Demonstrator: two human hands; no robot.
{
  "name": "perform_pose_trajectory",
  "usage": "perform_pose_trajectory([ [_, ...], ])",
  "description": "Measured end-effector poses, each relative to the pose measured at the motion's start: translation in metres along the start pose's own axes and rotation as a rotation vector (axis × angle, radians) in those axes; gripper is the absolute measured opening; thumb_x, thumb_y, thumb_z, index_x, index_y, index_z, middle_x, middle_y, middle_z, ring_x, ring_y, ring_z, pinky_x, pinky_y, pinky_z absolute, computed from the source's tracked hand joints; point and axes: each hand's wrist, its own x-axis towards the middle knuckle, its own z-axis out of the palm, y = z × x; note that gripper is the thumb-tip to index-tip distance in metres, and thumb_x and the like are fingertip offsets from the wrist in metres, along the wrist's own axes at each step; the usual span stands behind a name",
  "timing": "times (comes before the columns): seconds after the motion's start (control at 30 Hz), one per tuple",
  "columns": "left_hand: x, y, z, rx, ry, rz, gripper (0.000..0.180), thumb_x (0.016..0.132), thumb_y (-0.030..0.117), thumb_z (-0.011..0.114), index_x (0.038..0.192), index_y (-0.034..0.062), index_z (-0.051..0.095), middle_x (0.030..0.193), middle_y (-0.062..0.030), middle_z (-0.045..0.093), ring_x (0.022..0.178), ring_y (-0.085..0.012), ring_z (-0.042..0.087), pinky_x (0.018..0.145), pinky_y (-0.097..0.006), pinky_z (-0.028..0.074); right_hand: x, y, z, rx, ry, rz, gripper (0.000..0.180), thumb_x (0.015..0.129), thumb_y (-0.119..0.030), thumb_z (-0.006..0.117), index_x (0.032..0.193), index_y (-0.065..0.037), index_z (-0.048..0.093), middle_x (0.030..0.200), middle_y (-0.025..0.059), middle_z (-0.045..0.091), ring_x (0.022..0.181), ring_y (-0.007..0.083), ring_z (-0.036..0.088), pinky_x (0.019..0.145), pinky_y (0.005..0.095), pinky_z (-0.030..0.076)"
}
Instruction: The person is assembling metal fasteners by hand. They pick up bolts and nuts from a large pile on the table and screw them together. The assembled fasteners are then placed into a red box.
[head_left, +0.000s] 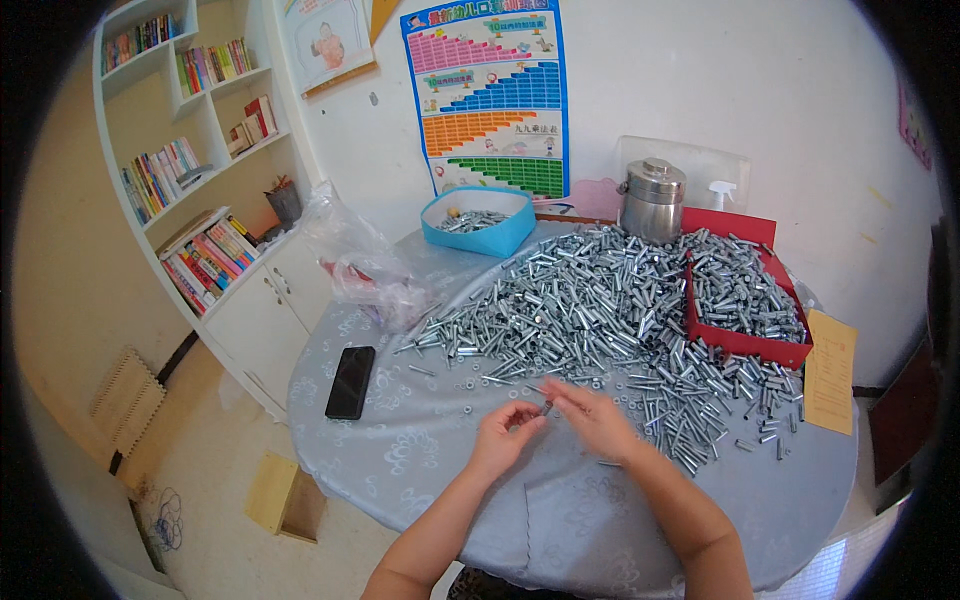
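My left hand [506, 432] pinches a small grey metal anchor bolt [546, 407] between thumb and fingers, just above the cloth near the table's front. From the right, my right hand [592, 418] meets it, thumb and fingers closed at the bolt's upper end. Those fingertips are slightly blurred and partly hide the piece. Beyond both hands spreads a big heap of silvery bolts and sleeves [560, 310]. Small washers and nuts [620, 386] lie loose between the heap and my hands. More metal sleeves fill a red box [752, 346] at the right.
A light-blue fabric bin [500, 240] with metal pieces stands at the back, beside a steel canister [653, 205]. Leftward lie a clear plastic bag [365, 265] and a black phone [350, 383]. Brown cardboard [830, 372] rests at the right edge of the cloth-covered table [420, 470].
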Motion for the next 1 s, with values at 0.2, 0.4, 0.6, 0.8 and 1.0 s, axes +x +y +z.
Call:
perform_pose_trajectory([
  [0.2,0.008,0.024,-0.010,-0.229,0.289,0.056,0.030,0.081,0.000,0.058,0.111,0.0034,0.054,0.085,-0.0044,0.061,0.077,-0.0089,0.056,0.069,-0.022,0.045,0.016,0.031,-0.045,0.180,0.315,0.161,0.023,0.085,-0.008,0.052,0.106,-0.002,0.059,0.095,0.0069,0.065,0.080,0.0118,0.058,0.070,0.0237,0.044],
  [0.4,0.009,0.027,-0.025,-0.205,0.443,0.085,0.031,0.082,0.003,0.057,0.113,0.0027,0.052,0.086,-0.0066,0.063,0.073,-0.0069,0.054,0.065,-0.020,0.044,0.011,0.051,-0.058,-0.210,0.225,0.277,0.016,0.079,-0.009,0.059,0.092,-0.002,0.065,0.083,0.0084,0.065,0.071,0.0138,0.058,0.064,0.0259,0.045],
  [0.6,0.013,0.021,-0.041,-0.301,0.632,0.058,0.026,0.082,0.004,0.058,0.108,0.0027,0.052,0.084,-0.0067,0.065,0.066,-0.0065,0.053,0.059,-0.019,0.041,0.011,0.038,-0.025,-0.320,-0.063,0.134,0.017,0.076,-0.014,0.060,0.090,-0.007,0.066,0.083,0.0087,0.063,0.075,0.0228,0.058,0.069,0.0307,0.046],
  [0.8,0.012,0.015,-0.046,-0.270,0.669,0.032,0.025,0.082,0.005,0.060,0.105,0.0035,0.050,0.082,-0.0066,0.065,0.065,-0.0065,0.052,0.057,-0.019,0.041,0.041,0.037,0.024,-0.507,-0.269,0.057,0.020,0.072,-0.022,0.064,0.088,-0.010,0.067,0.084,0.0084,0.064,0.083,0.0250,0.058,0.075,0.0349,0.046],
  [1.0,0.014,0.015,-0.042,-0.290,0.657,-0.008,0.026,0.080,0.007,0.062,0.103,0.0043,0.051,0.081,-0.0056,0.064,0.065,-0.0071,0.053,0.056,-0.019,0.040,0.056,0.046,0.057,-0.540,-0.287,0.176,0.025,0.067,-0.024,0.070,0.086,-0.009,0.067,0.082,0.0094,0.064,0.077,0.0242,0.061,0.068,0.0334,0.048],
])
